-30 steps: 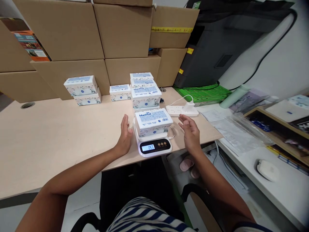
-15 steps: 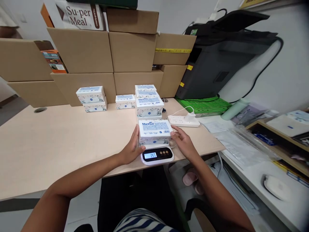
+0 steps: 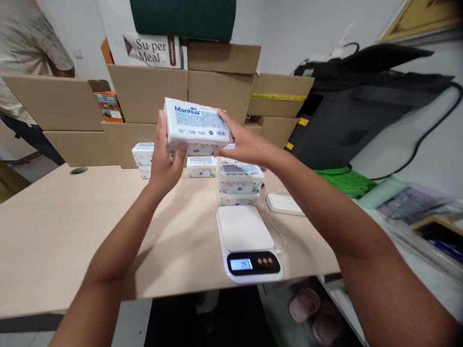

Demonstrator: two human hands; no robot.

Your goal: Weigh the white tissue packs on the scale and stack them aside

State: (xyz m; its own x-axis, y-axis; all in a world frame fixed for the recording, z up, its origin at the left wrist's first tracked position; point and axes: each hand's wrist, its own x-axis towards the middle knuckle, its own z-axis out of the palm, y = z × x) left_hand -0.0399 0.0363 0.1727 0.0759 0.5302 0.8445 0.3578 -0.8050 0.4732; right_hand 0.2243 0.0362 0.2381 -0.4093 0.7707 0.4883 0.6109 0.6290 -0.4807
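A white Manhua tissue pack (image 3: 197,126) is up in the air above the table, gripped at both ends. My left hand (image 3: 167,161) is closed on its left end, thumb along the front. At the right end, my right hand (image 3: 242,140) is wrapped round the corner. Below and to the right lies a white digital scale (image 3: 248,231) with a bare plate and a lit display. Behind the scale, more tissue packs (image 3: 239,185) are stacked. Another tissue pack (image 3: 201,166) stands farther back, and a stack of tissue packs (image 3: 142,156) is partly hidden by my left hand.
Cardboard boxes (image 3: 148,94) form a wall along the table's back edge. At right are a white power strip (image 3: 285,204), a green crate (image 3: 342,182) and a large dark printer (image 3: 361,115). A person (image 3: 31,58) stands behind the boxes at far left.
Both hands have lifted the tissue pack off the scale and moved it up and to the left. The scale's plate is now uncovered. The camera view has shifted.
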